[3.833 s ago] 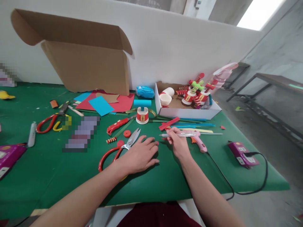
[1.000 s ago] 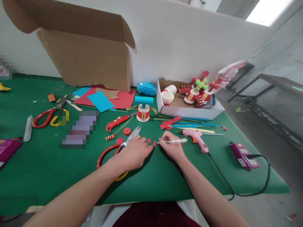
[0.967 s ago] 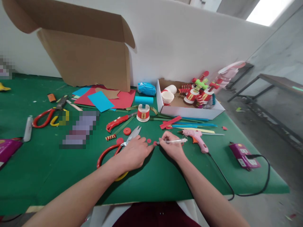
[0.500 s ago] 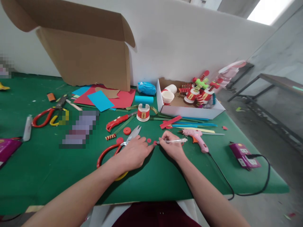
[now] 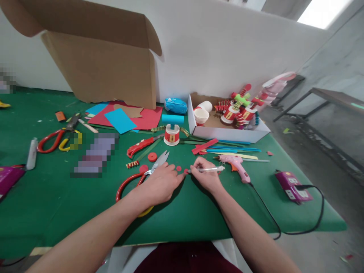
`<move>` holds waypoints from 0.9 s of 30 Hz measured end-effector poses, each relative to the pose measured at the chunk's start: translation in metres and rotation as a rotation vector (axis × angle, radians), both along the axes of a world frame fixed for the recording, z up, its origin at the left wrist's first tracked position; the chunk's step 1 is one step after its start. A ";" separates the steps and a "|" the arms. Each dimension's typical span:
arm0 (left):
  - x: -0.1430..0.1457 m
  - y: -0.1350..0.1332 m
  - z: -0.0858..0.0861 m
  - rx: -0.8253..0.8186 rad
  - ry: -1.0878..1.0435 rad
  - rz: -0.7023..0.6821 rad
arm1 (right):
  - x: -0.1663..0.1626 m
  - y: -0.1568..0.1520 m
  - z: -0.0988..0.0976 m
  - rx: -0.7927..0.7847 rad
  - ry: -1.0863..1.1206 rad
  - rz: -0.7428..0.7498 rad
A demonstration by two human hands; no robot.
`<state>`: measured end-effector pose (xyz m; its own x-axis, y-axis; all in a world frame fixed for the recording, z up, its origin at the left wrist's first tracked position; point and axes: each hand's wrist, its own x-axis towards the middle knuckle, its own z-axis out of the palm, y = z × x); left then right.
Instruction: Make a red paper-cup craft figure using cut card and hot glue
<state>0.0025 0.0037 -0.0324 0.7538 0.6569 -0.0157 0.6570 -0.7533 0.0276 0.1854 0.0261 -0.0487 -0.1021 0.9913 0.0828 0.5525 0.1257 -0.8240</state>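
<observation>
Green tabletop (image 5: 199, 223) here: right fingers (image 5: 195, 165) pinch the pen (image 5: 209, 169), now down at the red disc (image 5: 186, 171) left fingers (image 5: 181, 176) loosely press, so probably marking.

I am finding no word, brand or number I can read. On the red-and-white cup (image 5: 171, 137) standing upright ahead of me, a gold label (image 5: 172, 136) is showing small dark marks — they are looking like written characters, but they are staying too tiny for me to make out. Two similar cups (image 5: 226, 116) in the white box (image 5: 231, 134) are carrying gold labels too, just as illegible. To my right, the purple block (image 5: 294, 185) is bearing pale patches with dark marks — nothing I am managing to decipher.
</observation>
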 end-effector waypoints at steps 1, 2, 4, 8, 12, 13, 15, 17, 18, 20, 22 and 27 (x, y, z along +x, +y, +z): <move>0.000 0.000 0.000 -0.004 0.000 -0.001 | 0.000 0.000 0.000 0.000 -0.002 0.002; 0.000 0.000 0.000 -0.007 -0.001 -0.001 | 0.000 0.000 0.001 0.000 -0.004 0.003; 0.000 0.000 0.000 -0.008 -0.004 0.000 | 0.000 0.000 0.002 -0.003 -0.006 0.006; 0.000 0.000 0.000 -0.007 -0.002 -0.004 | 0.000 0.000 0.004 -0.006 -0.010 0.011; 0.000 -0.001 0.000 -0.008 -0.012 -0.001 | 0.000 0.000 0.003 0.005 -0.011 0.011; 0.000 -0.001 0.000 -0.008 -0.014 0.001 | 0.000 0.000 0.003 0.006 -0.011 0.011; -0.001 -0.001 -0.001 -0.008 -0.016 0.005 | 0.001 0.000 0.002 0.004 -0.012 0.013; -0.001 0.000 -0.001 -0.010 -0.016 0.006 | 0.001 0.000 0.002 -0.002 -0.014 0.012; -0.001 0.000 -0.001 -0.012 -0.017 0.005 | 0.001 0.000 0.003 -0.005 -0.015 0.010; -0.001 0.000 -0.001 -0.012 -0.018 0.003 | 0.001 0.000 0.003 -0.010 -0.015 0.008; -0.001 0.000 -0.001 -0.013 -0.016 0.001 | 0.001 0.000 0.004 -0.015 -0.015 0.009; 0.000 0.000 0.001 -0.022 0.002 0.000 | 0.001 0.000 0.004 -0.007 -0.011 0.011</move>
<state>0.0022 0.0034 -0.0317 0.7540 0.6561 -0.0319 0.6569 -0.7528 0.0433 0.1859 0.0265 -0.0448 -0.1142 0.9906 0.0749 0.5599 0.1265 -0.8188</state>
